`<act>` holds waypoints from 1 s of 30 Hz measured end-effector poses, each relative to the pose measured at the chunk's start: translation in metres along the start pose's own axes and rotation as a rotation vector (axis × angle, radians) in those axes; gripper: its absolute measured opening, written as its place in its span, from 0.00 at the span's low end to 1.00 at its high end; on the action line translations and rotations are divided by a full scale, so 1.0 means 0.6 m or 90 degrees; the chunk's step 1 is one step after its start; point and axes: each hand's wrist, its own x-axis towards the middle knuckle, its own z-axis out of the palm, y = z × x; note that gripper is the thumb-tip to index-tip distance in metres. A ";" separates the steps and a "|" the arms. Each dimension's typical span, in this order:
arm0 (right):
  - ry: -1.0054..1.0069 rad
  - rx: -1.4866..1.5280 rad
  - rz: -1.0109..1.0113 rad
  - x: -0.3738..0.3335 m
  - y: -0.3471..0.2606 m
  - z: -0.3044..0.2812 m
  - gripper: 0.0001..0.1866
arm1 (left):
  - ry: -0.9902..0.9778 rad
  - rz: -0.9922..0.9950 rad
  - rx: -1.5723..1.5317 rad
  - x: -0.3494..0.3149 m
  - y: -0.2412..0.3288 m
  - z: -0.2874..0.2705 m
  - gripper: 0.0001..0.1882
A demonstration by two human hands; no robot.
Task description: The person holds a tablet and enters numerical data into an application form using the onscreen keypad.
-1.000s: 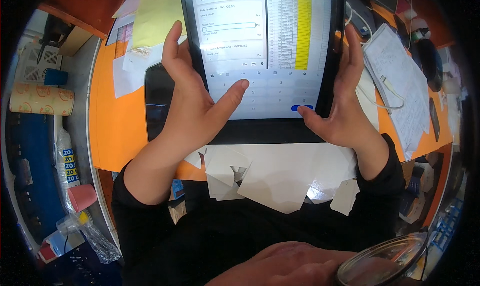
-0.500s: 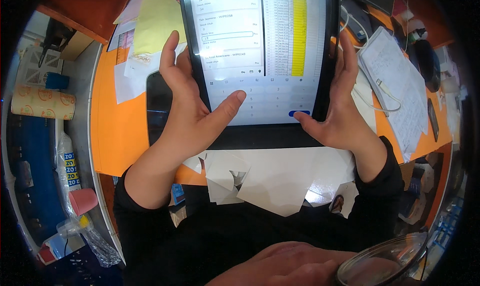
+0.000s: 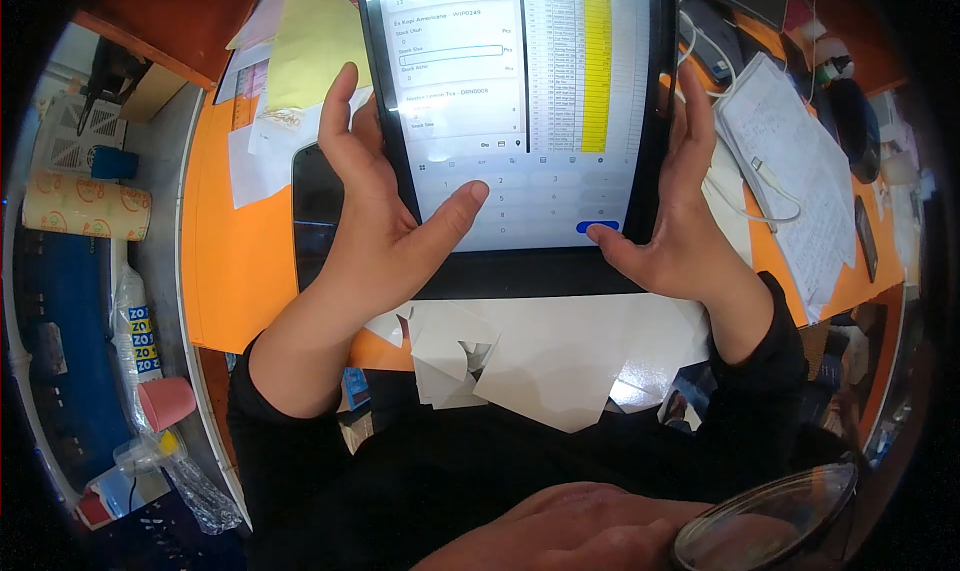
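A black-framed tablet [image 3: 468, 101] is held upright between my two hands, its lit screen facing me. A form fills the screen's left part, a spreadsheet with a yellow column the right, and a number keypad the bottom. My left hand [image 3: 372, 211] grips the left edge, its thumb reaching over the keypad. At the right edge, my right hand [image 3: 685, 236] has its fingers behind the frame and its thumb at the blue key in the keypad's corner. Below the tablet lie white paper sheets [image 3: 570, 346], partly torn or cut.
An orange desk top [image 3: 235, 281] carries a yellow paper [image 3: 320, 46] at the left and a handwritten notebook [image 3: 790, 161] with a white cable [image 3: 770, 176] at the right. Left of the desk are a patterned roll [image 3: 88, 206], stacked wrapped cups [image 3: 140, 336] and a pink cup [image 3: 167, 403].
The form on the screen has scrolled up, and the outlined entry box is now in the following item, with no number visible in it. Both hands stay in nearly the same place.
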 end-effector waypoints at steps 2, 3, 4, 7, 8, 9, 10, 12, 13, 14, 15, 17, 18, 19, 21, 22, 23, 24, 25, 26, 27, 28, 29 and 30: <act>0.001 -0.007 0.001 0.000 0.000 0.001 0.69 | 0.001 0.000 0.004 -0.001 0.000 0.000 0.53; -0.001 0.008 0.003 0.000 0.000 0.001 0.69 | 0.002 0.001 0.008 0.000 0.000 0.001 0.53; -0.002 0.023 0.007 0.000 0.000 0.001 0.69 | -0.001 0.003 0.007 0.001 0.001 0.001 0.53; -0.006 0.026 0.016 -0.002 0.003 0.000 0.69 | -0.006 -0.009 -0.015 0.001 0.002 0.002 0.53; -0.002 0.025 0.019 -0.002 0.001 0.000 0.69 | -0.005 -0.007 -0.011 0.001 0.001 0.001 0.54; -0.004 0.015 0.037 -0.002 -0.002 0.000 0.69 | -0.005 -0.008 -0.005 0.002 0.000 0.000 0.54; -0.007 0.006 0.054 -0.002 -0.004 0.001 0.69 | -0.011 -0.007 -0.006 0.001 -0.002 0.000 0.54; -0.004 0.010 0.040 -0.001 0.001 0.002 0.69 | 0.004 -0.001 -0.026 0.001 -0.004 0.000 0.54; -0.007 0.014 0.020 -0.001 0.002 0.002 0.70 | -0.003 0.002 -0.027 0.002 -0.002 0.001 0.54; -0.002 0.014 0.025 -0.001 0.001 0.001 0.70 | 0.007 -0.014 -0.020 0.002 -0.001 0.002 0.54; -0.006 0.019 0.024 0.000 0.000 0.000 0.69 | 0.021 -0.031 -0.011 0.001 0.000 0.002 0.54; -0.008 0.026 0.024 -0.001 -0.002 -0.001 0.69 | 0.021 -0.024 -0.006 0.001 -0.004 0.002 0.54; -0.012 0.026 0.027 -0.001 -0.001 -0.001 0.69 | 0.025 -0.017 -0.004 0.001 -0.006 0.002 0.54; -0.015 0.027 0.029 -0.002 0.000 -0.001 0.69 | 0.024 -0.016 -0.005 0.002 -0.007 0.003 0.54; -0.017 0.023 0.032 -0.002 -0.001 -0.002 0.69 | 0.025 -0.020 0.028 0.001 -0.006 0.003 0.54; -0.018 0.020 0.033 -0.003 -0.001 -0.002 0.69 | 0.025 -0.020 0.029 0.001 -0.005 0.003 0.54; -0.018 0.020 0.033 -0.003 -0.001 -0.002 0.69 | 0.024 -0.020 0.021 0.001 -0.004 0.002 0.54; -0.020 0.024 0.028 -0.003 0.001 -0.002 0.69 | 0.022 -0.020 0.013 0.001 -0.004 0.003 0.54; -0.022 0.029 0.023 -0.004 0.002 -0.002 0.69 | 0.021 -0.020 0.012 0.001 -0.003 0.003 0.54; -0.022 0.028 0.024 -0.004 0.003 -0.002 0.69 | 0.022 -0.023 0.012 0.002 -0.003 0.003 0.54; -0.021 0.028 0.026 -0.004 0.003 -0.001 0.69 | 0.024 -0.028 0.014 0.000 -0.002 0.003 0.54; -0.021 0.028 0.028 -0.004 0.003 0.000 0.69 | 0.025 -0.029 0.015 -0.001 -0.002 0.002 0.54; -0.022 0.029 0.026 -0.003 0.002 0.001 0.69 | 0.028 -0.034 0.014 -0.003 -0.001 0.002 0.54; -0.021 0.032 0.028 -0.002 0.000 0.000 0.69 | 0.029 -0.035 0.010 -0.002 -0.001 0.003 0.54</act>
